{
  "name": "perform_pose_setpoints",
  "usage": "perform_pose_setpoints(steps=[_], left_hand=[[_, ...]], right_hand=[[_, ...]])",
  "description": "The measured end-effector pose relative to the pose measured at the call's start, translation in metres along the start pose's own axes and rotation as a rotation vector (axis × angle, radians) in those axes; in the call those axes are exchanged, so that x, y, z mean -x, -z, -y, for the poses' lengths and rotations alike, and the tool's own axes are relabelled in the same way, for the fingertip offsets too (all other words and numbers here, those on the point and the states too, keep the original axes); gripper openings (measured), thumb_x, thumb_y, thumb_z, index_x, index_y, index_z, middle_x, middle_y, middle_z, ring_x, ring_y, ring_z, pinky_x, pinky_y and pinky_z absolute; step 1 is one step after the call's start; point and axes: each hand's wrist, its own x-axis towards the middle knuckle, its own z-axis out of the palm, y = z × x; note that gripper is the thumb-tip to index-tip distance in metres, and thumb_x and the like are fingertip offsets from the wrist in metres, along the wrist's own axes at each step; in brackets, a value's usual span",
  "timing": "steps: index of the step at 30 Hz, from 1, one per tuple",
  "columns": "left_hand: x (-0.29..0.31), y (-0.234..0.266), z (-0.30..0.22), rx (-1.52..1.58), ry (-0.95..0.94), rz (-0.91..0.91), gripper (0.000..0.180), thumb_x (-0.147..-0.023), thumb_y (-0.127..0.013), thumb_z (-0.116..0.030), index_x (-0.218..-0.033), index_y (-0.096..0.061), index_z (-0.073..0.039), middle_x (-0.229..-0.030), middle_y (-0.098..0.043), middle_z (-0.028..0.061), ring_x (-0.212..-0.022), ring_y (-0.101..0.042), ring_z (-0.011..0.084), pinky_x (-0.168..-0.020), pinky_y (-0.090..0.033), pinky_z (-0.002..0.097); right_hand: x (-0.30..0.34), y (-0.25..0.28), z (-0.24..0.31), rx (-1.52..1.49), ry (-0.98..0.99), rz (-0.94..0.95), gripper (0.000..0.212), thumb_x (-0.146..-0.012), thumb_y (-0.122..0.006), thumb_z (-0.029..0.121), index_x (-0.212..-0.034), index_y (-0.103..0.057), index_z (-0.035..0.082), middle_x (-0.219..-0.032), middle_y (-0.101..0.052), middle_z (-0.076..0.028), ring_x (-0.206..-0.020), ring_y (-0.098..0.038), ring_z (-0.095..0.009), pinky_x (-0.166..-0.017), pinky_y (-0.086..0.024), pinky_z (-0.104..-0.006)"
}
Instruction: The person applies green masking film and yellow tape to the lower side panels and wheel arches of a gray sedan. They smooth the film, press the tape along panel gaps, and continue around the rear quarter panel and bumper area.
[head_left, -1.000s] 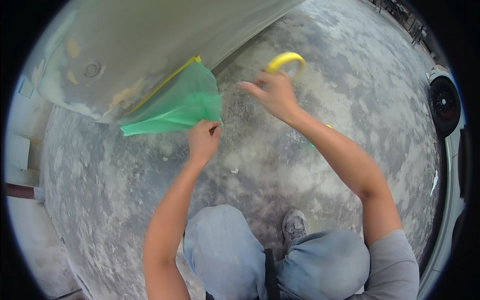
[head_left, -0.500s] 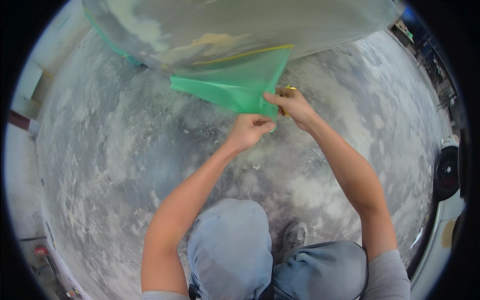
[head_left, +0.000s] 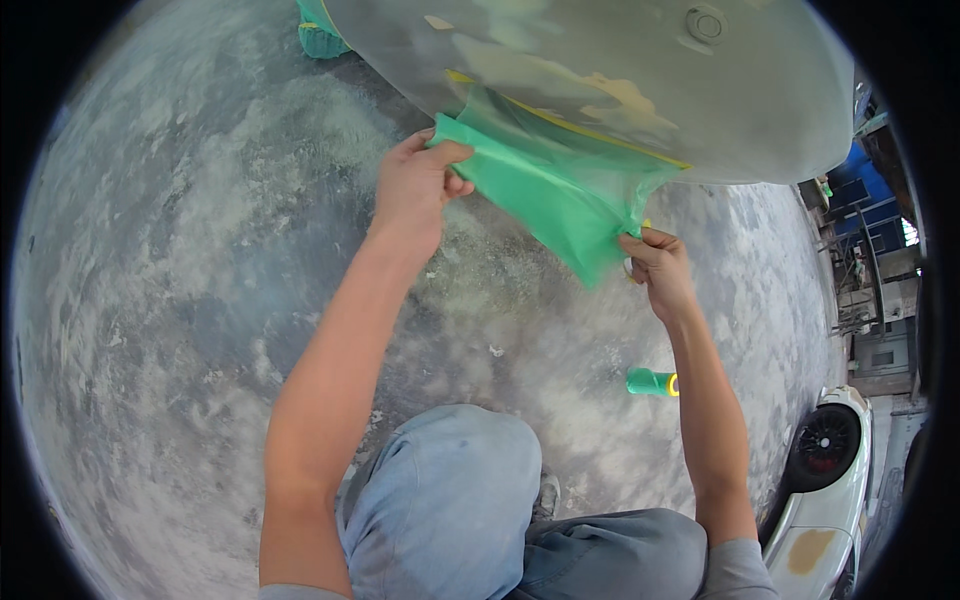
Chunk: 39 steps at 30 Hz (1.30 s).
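A sheet of green masking film (head_left: 540, 200) hangs from the lower edge of a grey car body panel (head_left: 760, 110), stuck along its top by a strip of yellow tape (head_left: 600, 138). My left hand (head_left: 412, 195) pinches the film's left corner between thumb and fingers. At the opposite end, my right hand (head_left: 662, 275) grips the gathered right edge of the film. Bits of a yellow tape roll (head_left: 631, 268) show beside the right fingers, mostly hidden by them. Between both hands the film is spread, its lower corner hanging free.
A roll of green film with a yellow core end (head_left: 650, 381) lies on the mottled grey floor (head_left: 200, 300), partly behind my right forearm. More green film (head_left: 322, 40) covers something at upper left. A white car with a black wheel (head_left: 825, 445) stands at the right.
My left hand has moved left, away from the right one, to the film's left corner, spreading the sheet. The view has shifted, bringing the floor roll and more of the white car into sight.
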Motion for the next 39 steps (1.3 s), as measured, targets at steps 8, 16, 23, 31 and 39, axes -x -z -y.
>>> perform_pose_setpoints(steps=[8,16,23,31,39], left_hand=[[0.018,0.052,-0.003,-0.379,-0.051,0.164,0.005,-0.087,-0.076,-0.003,-0.086,-0.073,0.000,-0.070,-0.056,-0.0012,-0.061,-0.052,0.0086,-0.066,-0.049,0.0310],[0.013,0.033,-0.053,-0.604,0.204,0.294,0.013,-0.091,-0.078,-0.007,-0.098,-0.076,0.003,-0.086,-0.072,0.0055,-0.065,-0.062,0.0122,-0.062,-0.049,0.0290],[-0.005,0.029,-0.022,-0.046,-0.244,0.400,0.022,-0.091,-0.077,-0.002,-0.113,-0.073,0.000,-0.101,-0.077,0.0068,-0.095,-0.072,0.0135,-0.090,-0.056,0.0288],[-0.014,0.017,0.003,-0.715,-0.280,-0.076,0.053,-0.079,-0.086,-0.008,-0.129,-0.069,0.004,-0.106,-0.078,0.0110,-0.099,-0.070,0.0163,-0.094,-0.051,0.0303],[-0.017,0.025,-0.030,-1.058,-0.184,-0.024,0.027,-0.087,-0.082,-0.018,-0.109,-0.078,-0.003,-0.077,-0.070,0.0010,-0.069,-0.063,0.0078,-0.068,-0.050,0.0274]], right_hand=[[0.026,-0.010,0.030,-0.548,0.163,-0.032,0.009,-0.101,-0.069,0.006,-0.105,-0.073,0.000,-0.088,-0.070,-0.009,-0.074,-0.062,-0.016,-0.072,-0.054,-0.0280],[0.020,-0.031,0.038,-0.532,0.338,-0.110,0.010,-0.092,-0.077,-0.001,-0.095,-0.070,0.004,-0.093,-0.068,-0.006,-0.082,-0.063,-0.017,-0.083,-0.056,-0.0369],[0.021,-0.019,0.046,-0.624,0.382,0.039,0.034,-0.087,-0.069,-0.010,-0.117,-0.060,0.002,-0.105,-0.069,-0.010,-0.089,-0.067,-0.020,-0.081,-0.057,-0.0386],[-0.007,-0.018,0.032,-0.198,0.094,-0.123,0.024,-0.087,-0.074,-0.002,-0.109,-0.065,-0.003,-0.101,-0.066,-0.011,-0.084,-0.065,-0.020,-0.074,-0.055,-0.0348],[0.003,-0.003,0.059,-0.121,0.042,-0.100,0.026,-0.087,-0.085,0.018,-0.101,-0.070,0.002,-0.097,-0.067,-0.007,-0.078,-0.057,-0.014,-0.065,-0.043,-0.0299]])
